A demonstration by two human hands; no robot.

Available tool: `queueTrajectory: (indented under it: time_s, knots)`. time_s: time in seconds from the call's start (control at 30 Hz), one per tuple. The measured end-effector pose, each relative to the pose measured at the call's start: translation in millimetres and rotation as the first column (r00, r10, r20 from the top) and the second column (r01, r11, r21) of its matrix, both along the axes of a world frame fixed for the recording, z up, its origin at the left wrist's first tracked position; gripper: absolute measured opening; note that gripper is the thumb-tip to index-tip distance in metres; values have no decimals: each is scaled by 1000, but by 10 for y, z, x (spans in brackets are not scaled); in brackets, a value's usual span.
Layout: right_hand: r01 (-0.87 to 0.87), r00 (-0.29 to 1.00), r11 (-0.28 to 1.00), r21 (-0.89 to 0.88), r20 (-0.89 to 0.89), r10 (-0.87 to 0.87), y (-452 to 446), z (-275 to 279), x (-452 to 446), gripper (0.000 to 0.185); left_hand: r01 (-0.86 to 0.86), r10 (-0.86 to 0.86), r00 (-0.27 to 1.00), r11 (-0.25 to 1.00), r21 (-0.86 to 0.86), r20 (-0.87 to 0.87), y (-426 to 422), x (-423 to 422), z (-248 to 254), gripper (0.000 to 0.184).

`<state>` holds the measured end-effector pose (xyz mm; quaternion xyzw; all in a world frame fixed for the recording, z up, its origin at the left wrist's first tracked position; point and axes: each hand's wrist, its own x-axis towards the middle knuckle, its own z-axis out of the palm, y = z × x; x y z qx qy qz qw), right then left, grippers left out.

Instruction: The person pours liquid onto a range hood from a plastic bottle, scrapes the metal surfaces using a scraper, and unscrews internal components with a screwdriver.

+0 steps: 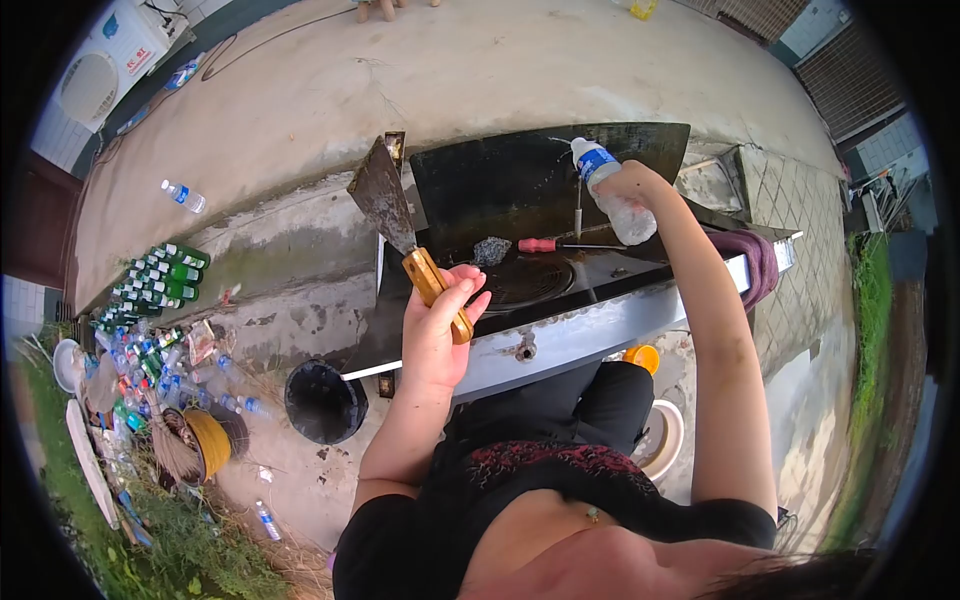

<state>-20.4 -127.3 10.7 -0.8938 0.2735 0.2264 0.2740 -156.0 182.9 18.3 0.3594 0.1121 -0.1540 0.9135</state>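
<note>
My left hand point(440, 325) is closed around the wooden handle of a scraper point(385, 200), its wide, stained blade pointing up. In my right hand point(632, 187) is a clear plastic water bottle point(628, 217) with a blue label, tilted with its neck toward the upper left. A thin jet of liquid leaves the bottle's mouth, beside the upright black panel point(480, 175) of a grimy stove-like appliance point(560, 345). On its dark, wet top lie a steel wool ball point(492, 251) and a screwdriver point(538, 245) with a red handle, beside a round burner area point(525, 282).
A purple cloth point(750, 265) hangs over the appliance's right end. To the left stand a black bucket point(325, 402) and several green bottles point(165, 275), near piled plastic bottles point(180, 380). A white basin point(668, 440) and an orange container point(645, 357) are by my legs.
</note>
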Motion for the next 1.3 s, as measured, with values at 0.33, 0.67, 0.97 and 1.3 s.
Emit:
queueTrajectory:
  time_s: [0.33, 0.67, 0.97, 1.3]
  knots:
    - [402, 833, 552, 731, -41, -552, -827, -259, 88, 24, 39, -39, 999, 999, 9, -16, -18, 9, 17, 11]
    - [418, 852, 615, 669, -54, -520, -783, -220, 66, 25, 34, -34, 999, 999, 15, -11, -30, 1, 29, 11]
    - [-259, 966, 963, 70, 8, 259, 363, -228, 54, 54, 13, -13, 1000, 1000, 24, -6, -36, 6, 23, 10]
    - [-464, 881, 800, -380, -106, 461, 998, -261, 94, 33, 9, -9, 1000, 1000, -8, -26, -10, 16, 2, 10]
